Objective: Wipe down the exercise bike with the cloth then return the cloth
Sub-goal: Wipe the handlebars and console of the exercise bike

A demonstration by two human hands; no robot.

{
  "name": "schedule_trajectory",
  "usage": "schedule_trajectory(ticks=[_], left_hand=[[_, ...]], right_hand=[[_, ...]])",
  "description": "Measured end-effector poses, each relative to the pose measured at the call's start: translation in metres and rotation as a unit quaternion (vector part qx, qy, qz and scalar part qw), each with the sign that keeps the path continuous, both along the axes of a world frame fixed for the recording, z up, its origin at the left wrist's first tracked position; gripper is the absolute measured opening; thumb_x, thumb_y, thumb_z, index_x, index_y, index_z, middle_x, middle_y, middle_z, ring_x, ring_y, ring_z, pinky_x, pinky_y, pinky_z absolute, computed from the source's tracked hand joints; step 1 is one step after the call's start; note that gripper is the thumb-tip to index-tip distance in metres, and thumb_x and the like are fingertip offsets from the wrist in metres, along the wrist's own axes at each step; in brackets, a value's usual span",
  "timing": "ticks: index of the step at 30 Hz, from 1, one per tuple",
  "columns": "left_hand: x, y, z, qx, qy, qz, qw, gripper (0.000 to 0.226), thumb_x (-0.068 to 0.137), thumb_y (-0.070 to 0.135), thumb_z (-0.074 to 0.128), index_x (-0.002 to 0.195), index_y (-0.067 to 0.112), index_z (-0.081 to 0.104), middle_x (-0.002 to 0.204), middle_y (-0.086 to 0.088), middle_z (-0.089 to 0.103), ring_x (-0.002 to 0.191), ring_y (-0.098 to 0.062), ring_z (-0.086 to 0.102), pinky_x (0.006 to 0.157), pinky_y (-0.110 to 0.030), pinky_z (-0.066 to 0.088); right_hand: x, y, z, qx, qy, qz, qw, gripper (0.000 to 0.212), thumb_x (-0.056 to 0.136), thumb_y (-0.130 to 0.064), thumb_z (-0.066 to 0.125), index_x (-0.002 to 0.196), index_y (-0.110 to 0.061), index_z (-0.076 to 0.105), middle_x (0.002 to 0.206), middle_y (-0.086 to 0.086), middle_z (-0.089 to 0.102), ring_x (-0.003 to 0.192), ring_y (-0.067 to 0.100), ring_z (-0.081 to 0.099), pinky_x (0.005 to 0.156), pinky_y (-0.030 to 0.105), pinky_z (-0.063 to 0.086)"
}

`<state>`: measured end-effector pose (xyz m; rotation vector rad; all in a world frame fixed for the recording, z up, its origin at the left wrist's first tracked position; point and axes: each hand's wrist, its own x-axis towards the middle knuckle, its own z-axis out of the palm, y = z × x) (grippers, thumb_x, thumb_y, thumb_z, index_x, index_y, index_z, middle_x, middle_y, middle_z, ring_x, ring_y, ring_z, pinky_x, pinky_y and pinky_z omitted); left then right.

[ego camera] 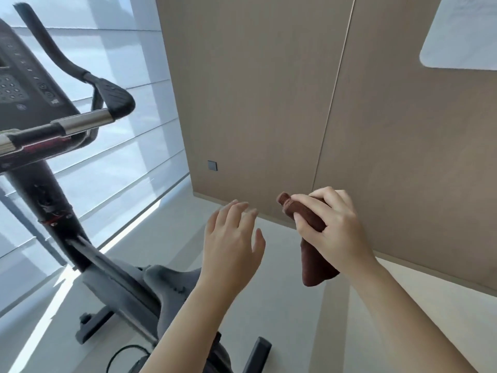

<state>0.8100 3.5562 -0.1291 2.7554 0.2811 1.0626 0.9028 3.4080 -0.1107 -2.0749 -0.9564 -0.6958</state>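
A dark exercise bike [88, 267] fills the left side, its console and handlebars at the upper left and its grey seat [169, 281] low in the middle. My right hand [330, 224] grips a bunched brown cloth [314, 265] in the air, right of the bike and apart from it. The cloth hangs down below the fist and one end pokes out above the fingers. My left hand [234, 238] hovers beside it with fingers spread and relaxed, holding nothing, above the seat.
A beige panelled wall [269, 103] runs behind the hands, with a small dark wall plate [212, 165]. A window with pale blinds [129, 162] stands behind the bike. A black cable [126, 356] lies on the light floor by the bike's base.
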Motion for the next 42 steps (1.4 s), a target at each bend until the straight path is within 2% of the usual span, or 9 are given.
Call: schedule_trajectory(ticks=[9,15,19,25,29,36,42], left_hand=[[0.135,-0.092,0.01,-0.01,-0.005,0.016,1.0,0.029,0.07,0.01,0.074,0.098,0.006,0.067,0.104,-0.011,0.067,0.104,-0.031,0.06,0.09,-0.044,0.043],[0.19,-0.099,0.014,-0.002,-0.011,0.032,0.999,0.031,0.07,0.01,0.074,0.1,0.005,0.067,0.106,-0.012,0.066,0.106,-0.032,0.059,0.09,-0.048,0.043],[0.228,-0.084,0.008,-0.003,-0.009,0.043,0.999,0.031,0.071,0.011,0.074,0.101,0.006,0.067,0.108,-0.012,0.066,0.108,-0.032,0.058,0.091,-0.047,0.043],[0.293,-0.025,0.003,-0.011,-0.016,0.099,0.995,0.031,0.069,0.01,0.075,0.1,0.006,0.067,0.106,-0.012,0.066,0.105,-0.033,0.059,0.09,-0.045,0.043],[0.327,0.03,0.01,-0.007,-0.015,0.132,0.991,0.031,0.072,0.01,0.073,0.102,0.005,0.066,0.109,-0.013,0.065,0.109,-0.032,0.057,0.092,-0.045,0.042],[0.353,0.1,0.015,-0.003,-0.021,0.21,0.978,0.033,0.071,0.009,0.074,0.102,0.004,0.066,0.109,-0.014,0.065,0.107,-0.035,0.058,0.092,-0.051,0.043],[0.375,0.162,0.011,0.011,-0.02,0.281,0.959,0.033,0.067,0.007,0.076,0.099,0.004,0.067,0.106,-0.014,0.067,0.106,-0.034,0.06,0.09,-0.049,0.044]], right_hand=[[0.126,-0.084,0.015,-0.009,-0.012,0.01,1.0,0.033,0.08,-0.037,0.048,0.1,-0.021,0.07,0.087,-0.001,0.06,0.087,0.024,0.05,0.072,0.033,0.046],[0.187,-0.087,0.011,0.0,-0.016,0.024,1.0,0.032,0.08,-0.036,0.048,0.098,-0.022,0.07,0.086,0.0,0.06,0.085,0.025,0.051,0.07,0.039,0.049],[0.23,-0.071,0.004,0.003,-0.019,0.027,0.999,0.031,0.081,-0.036,0.049,0.099,-0.022,0.07,0.085,-0.001,0.06,0.084,0.025,0.051,0.069,0.036,0.049],[0.305,-0.006,0.0,0.005,-0.014,0.078,0.997,0.03,0.081,-0.035,0.05,0.099,-0.022,0.07,0.086,-0.001,0.061,0.084,0.024,0.052,0.07,0.034,0.047],[0.35,0.058,0.01,0.012,-0.029,0.11,0.993,0.03,0.081,-0.034,0.051,0.099,-0.02,0.071,0.086,0.001,0.062,0.083,0.026,0.053,0.069,0.037,0.049],[0.393,0.148,0.014,0.023,-0.036,0.196,0.98,0.03,0.082,-0.034,0.051,0.101,-0.021,0.07,0.087,0.0,0.061,0.084,0.024,0.052,0.073,0.034,0.047],[0.428,0.239,0.014,0.042,-0.026,0.287,0.957,0.032,0.081,-0.034,0.051,0.102,-0.018,0.07,0.087,0.001,0.062,0.084,0.024,0.053,0.073,0.037,0.05]])
